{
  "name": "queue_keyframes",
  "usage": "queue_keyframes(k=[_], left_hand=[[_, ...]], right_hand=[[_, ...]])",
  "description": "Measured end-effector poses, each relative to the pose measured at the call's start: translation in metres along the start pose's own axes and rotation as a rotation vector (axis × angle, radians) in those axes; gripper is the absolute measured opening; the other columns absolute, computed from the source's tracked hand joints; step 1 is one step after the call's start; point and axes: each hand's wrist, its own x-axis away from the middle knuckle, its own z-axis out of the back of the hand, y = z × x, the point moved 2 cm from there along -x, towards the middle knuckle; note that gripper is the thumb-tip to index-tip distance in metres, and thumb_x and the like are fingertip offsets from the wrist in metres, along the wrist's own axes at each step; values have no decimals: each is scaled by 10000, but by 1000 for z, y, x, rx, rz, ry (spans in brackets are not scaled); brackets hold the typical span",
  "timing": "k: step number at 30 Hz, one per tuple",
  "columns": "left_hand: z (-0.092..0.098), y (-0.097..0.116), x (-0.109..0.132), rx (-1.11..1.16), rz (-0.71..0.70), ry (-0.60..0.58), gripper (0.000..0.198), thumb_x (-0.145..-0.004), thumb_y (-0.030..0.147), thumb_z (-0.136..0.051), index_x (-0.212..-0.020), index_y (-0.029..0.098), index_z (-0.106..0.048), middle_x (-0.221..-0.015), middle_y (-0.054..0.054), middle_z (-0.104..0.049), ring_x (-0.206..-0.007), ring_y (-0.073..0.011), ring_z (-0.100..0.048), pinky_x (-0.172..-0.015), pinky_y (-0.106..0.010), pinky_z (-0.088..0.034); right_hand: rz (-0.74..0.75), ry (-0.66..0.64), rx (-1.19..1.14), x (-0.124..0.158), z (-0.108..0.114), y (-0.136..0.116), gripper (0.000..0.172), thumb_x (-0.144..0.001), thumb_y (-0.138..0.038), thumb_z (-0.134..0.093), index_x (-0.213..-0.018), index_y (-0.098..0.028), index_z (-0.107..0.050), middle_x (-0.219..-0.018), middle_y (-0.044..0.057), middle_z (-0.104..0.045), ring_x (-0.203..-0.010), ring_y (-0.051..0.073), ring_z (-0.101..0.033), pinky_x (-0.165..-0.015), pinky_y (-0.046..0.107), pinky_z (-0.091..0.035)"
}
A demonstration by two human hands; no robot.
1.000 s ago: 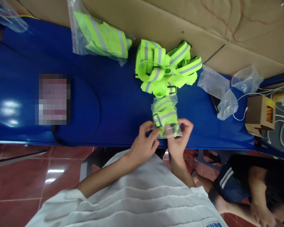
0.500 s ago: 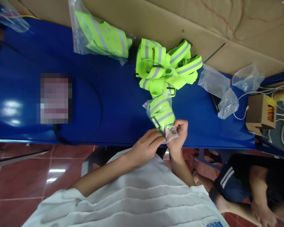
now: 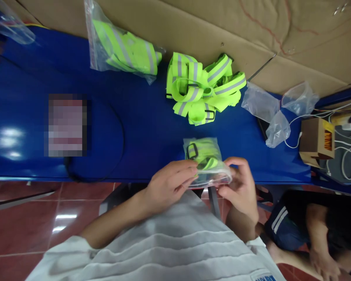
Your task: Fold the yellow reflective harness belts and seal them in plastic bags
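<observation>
Bagged strap [image 3: 206, 158] now off pile [image 3: 203, 89], at blue table [image 3: 140, 117] edge, in both hands' [image 3: 169, 183] [image 3: 241, 187] pinch

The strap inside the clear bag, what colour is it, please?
The strap in the bag is neon yellow-green, head view.

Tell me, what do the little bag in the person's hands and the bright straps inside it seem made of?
The bag looks like thin clear plastic film: see-through, glossy, crinkled. The straps inside seem matte fluorescent fabric webbing, judging by soft folds; their dark buckle is probably plastic.
</observation>
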Motion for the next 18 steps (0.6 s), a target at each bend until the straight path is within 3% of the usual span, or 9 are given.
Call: queue_keyframes(k=[1,3,5,7,9,11,14,16,18], left_hand=[[11,8,-7,88,-48,-11,267,-993,296,-724,-1246,235,-666,-1128,-47,-811,-1005,-167,-786,-887,-261,-645],[27,16,-22,157,25,-139,451,-958,268,-776,-1380,244,-618,-1205,-55,-797,-1028,-156,-773,-944,-263,-621],[34,16,-35,281,176,-285,604,-920,264,-817,-1468,267,-561,-1161,-42,-794,-995,-150,-764,-933,-259,-616],[35,7,-47,413,338,-314,598,-893,273,-835,-1433,252,-580,-1089,-40,-777,-882,-136,-739,-824,-241,-611],[34,-7,-56,482,458,-325,497,-860,298,-851,-1307,224,-646,-1062,-41,-753,-791,-117,-697,-717,-219,-575],[33,-22,-65,492,516,-391,421,-833,323,-858,-1196,208,-678,-1040,-35,-738,-764,-110,-676,-676,-213,-547],[32,-43,-78,506,518,-486,488,-809,325,-858,-1237,209,-653,-980,-22,-725,-784,-133,-689,-693,-235,-553],[31,-56,-86,525,495,-497,559,-788,336,-876,-1280,207,-643,-987,-27,-720,-830,-147,-702,-726,-250,-565],[31,-66,-94,549,469,-513,504,-807,382,-866,-1237,195,-683,-1033,-50,-732,-905,-165,-717,-770,-262,-578]], right_hand=[[84,11,89,0,6,-9,673,-751,-601,-921,-1282,-319,-617,-832,-23,-679,-667,162,-599,-625,296,-477],[262,38,304,-9,16,-25,741,-697,-622,-945,-1318,-321,-676,-865,-7,-675,-739,178,-597,-704,327,-492],[330,-98,448,-27,18,-33,525,-756,-504,-948,-1199,-302,-751,-934,11,-711,-832,190,-641,-776,336,-512],[299,-262,416,-50,17,-33,210,-861,-383,-884,-991,-261,-773,-884,3,-735,-766,154,-659,-713,294,-515],[224,-345,354,-73,17,-28,142,-899,-351,-847,-906,-234,-767,-825,-3,-744,-695,128,-656,-659,263,-512],[129,-414,315,-93,17,-21,186,-887,-389,-854,-936,-221,-788,-839,10,-765,-708,135,-677,-668,261,-535],[17,-533,256,-119,19,-14,295,-848,-443,-879,-1009,-207,-806,-883,28,-788,-749,153,-711,-692,263,-571],[-1,-565,229,-133,22,-11,403,-825,-427,-904,-1149,-216,-789,-863,16,-784,-755,156,-727,-703,257,-583],[44,-544,213,-143,25,-10,486,-840,-385,-901,-1280,-245,-747,-858,2,-782,-769,156,-741,-723,257,-591]])
